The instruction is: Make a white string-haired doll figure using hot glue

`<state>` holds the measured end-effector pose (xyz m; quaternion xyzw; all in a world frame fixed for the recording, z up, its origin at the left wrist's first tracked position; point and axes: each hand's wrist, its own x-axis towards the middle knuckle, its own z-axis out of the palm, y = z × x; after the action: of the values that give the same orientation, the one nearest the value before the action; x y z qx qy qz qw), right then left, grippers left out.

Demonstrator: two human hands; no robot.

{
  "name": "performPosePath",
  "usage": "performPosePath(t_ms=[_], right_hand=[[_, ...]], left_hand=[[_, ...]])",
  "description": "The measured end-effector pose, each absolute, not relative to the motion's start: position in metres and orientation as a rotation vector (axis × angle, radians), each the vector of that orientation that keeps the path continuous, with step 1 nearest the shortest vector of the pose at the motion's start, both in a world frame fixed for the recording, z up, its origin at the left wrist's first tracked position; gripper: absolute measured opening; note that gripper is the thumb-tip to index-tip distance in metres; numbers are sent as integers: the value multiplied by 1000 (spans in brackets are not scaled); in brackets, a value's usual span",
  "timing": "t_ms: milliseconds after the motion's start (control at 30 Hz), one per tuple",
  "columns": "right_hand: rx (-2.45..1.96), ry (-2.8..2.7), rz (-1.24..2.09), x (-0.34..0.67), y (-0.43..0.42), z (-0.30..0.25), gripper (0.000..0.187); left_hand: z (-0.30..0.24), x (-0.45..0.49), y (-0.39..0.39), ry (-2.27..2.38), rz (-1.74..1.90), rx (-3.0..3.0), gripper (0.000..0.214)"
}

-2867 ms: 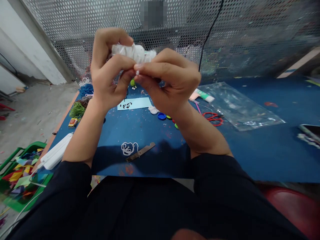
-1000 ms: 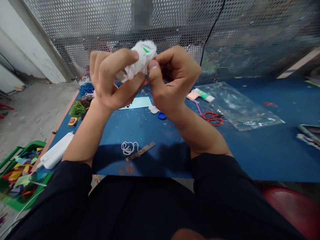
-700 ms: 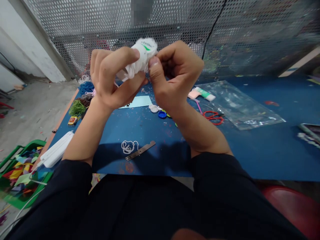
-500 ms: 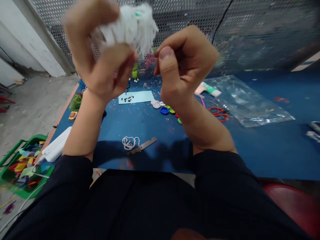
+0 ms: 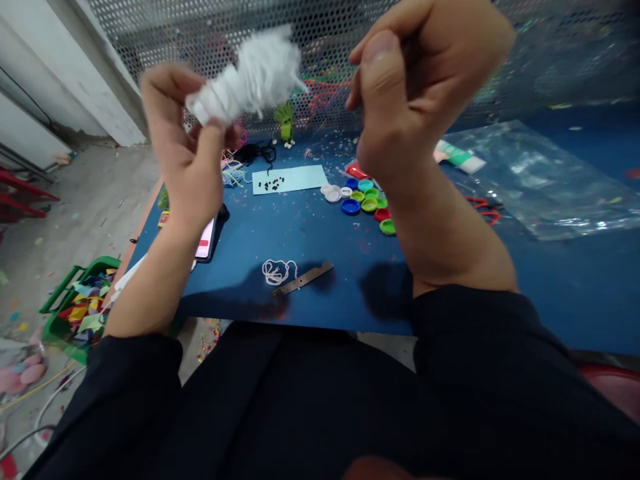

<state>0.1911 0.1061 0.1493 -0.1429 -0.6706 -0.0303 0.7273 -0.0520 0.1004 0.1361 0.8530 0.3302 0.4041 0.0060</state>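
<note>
Pinching fluffy white yarn [image 5: 245, 83] by its bunched end, the left hand [image 5: 185, 140] has it above the blue table [image 5: 320, 240], loose strands splaying! The right hand [image 5: 425, 80] is curled, tips together (holding anything? can't tell); its forearm [image 5: 445, 213] partly screens round plastic caps [image 5: 369, 204]. Below, coiled white cord [image 5: 276, 272] meets a flat metal strip [image 5: 310, 276].

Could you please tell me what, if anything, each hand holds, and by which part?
The left hand grips a fluffy white yarn skein by its narrower end, opposite the loose strands. Whether the curled right hand holds anything cannot be told.
</note>
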Motion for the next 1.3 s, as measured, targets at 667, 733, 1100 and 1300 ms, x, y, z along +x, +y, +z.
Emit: performPosePath(t_ms=[667, 733, 1100, 1300], right_hand=[[-791, -1960, -6, 250, 48, 38, 20], [-755, -2011, -1, 252, 38, 34, 18], [-683, -1952, -57, 262, 24, 17, 15], [-585, -2250, 245, 257, 26, 6, 7]], left_hand=[[9, -72, 87, 1447, 1522, 2275, 20], [7, -75, 89, 1456, 1534, 2244, 18], [15, -77, 79, 1372, 1541, 2290, 18], [6, -56, 57, 1248, 1221, 2395, 27]])
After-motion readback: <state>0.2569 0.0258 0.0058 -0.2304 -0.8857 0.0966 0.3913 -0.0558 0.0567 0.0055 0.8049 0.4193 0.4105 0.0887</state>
